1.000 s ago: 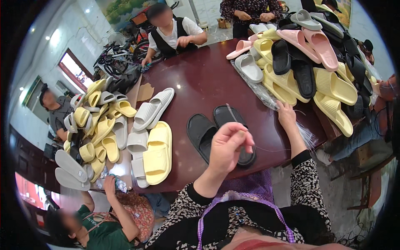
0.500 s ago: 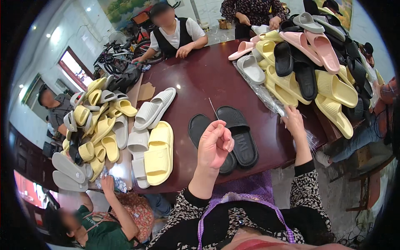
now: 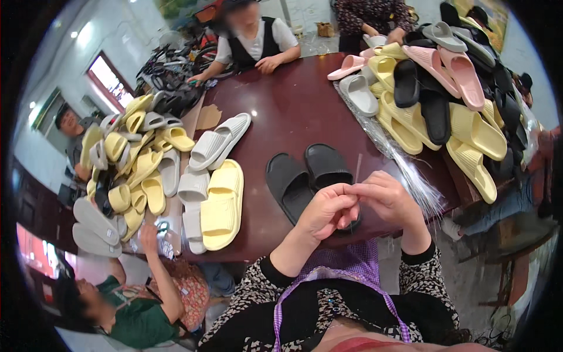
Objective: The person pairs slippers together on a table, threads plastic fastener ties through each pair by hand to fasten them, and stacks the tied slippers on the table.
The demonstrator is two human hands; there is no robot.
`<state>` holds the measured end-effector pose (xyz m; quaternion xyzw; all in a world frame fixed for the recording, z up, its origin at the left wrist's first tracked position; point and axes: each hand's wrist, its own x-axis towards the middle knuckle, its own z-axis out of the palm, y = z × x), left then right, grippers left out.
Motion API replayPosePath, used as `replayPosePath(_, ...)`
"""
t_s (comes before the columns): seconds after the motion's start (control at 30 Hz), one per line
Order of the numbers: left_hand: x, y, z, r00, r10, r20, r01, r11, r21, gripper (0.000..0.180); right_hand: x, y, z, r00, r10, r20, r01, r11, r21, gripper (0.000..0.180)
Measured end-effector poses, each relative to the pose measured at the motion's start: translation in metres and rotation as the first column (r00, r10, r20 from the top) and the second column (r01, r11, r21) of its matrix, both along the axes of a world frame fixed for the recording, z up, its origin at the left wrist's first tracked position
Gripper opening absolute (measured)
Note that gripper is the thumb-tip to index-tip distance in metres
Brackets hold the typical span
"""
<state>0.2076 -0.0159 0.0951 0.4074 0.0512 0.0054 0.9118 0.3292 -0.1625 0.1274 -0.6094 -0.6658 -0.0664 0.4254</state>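
Note:
In front of my chest both hands meet, fingertips touching. My left hand (image 3: 329, 212) is closed in a pinch, and a thin, pale needle-like stick (image 3: 359, 167) rises from where the fingers meet. My right hand (image 3: 388, 200) pinches at the same spot; whatever it holds is too small to make out. Below and behind the hands lies a pair of black slide slippers, the left slipper (image 3: 285, 179) and the right slipper (image 3: 327, 164), their near parts partly covered by my hands. Right of them is a bundle of clear plastic strands (image 3: 404, 170).
Left on the dark red table (image 3: 281, 105) lie a yellow slipper pair (image 3: 223, 205), grey slippers (image 3: 220, 144) and a mixed slipper heap (image 3: 143, 170). A larger slipper heap (image 3: 434, 100) fills the right. A co-worker (image 3: 255, 44) sits across; another (image 3: 146, 299) is at lower left.
My right hand has come from the plastic strands to my left hand, which has moved right and lower. The black slippers now lie slightly apart at their far ends.

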Motion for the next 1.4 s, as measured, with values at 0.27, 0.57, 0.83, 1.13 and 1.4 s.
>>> replayPosePath(0.27, -0.021, 0.0, -0.008, 0.998, -0.013, -0.066, 0.027, 0.976, 0.217, 0.012, -0.006, 0.002, -0.002, 0.994, 0.053, -0.099, -0.062, 0.994, -0.089, 0.018)
replayPosePath(0.57, -0.053, 0.0, -0.003, 0.972, 0.236, 0.021, -0.153, 0.557, 0.816, 0.009, 0.024, -0.026, 0.014, 0.958, -0.254, -0.13, 0.264, 0.963, 0.062, 0.015)
replayPosePath(0.83, -0.069, -0.022, 0.034, 0.81, 0.143, 0.569, -0.565, -0.07, 0.822, 0.011, 0.044, -0.045, 0.007, 0.901, -0.333, -0.276, 0.37, 0.924, 0.093, 0.013)
replayPosePath(1.13, -0.079, -0.037, 0.031, 0.776, 0.048, 0.629, -0.608, -0.209, 0.766, 0.014, 0.038, -0.039, -0.005, 0.892, -0.343, -0.293, 0.36, 0.933, 0.007, 0.009)
replayPosePath(1.4, -0.05, -0.027, -0.009, 0.841, 0.021, 0.541, -0.529, -0.18, 0.83, 0.015, 0.037, 0.011, -0.066, 0.939, -0.199, -0.28, 0.152, 0.972, -0.181, 0.016)
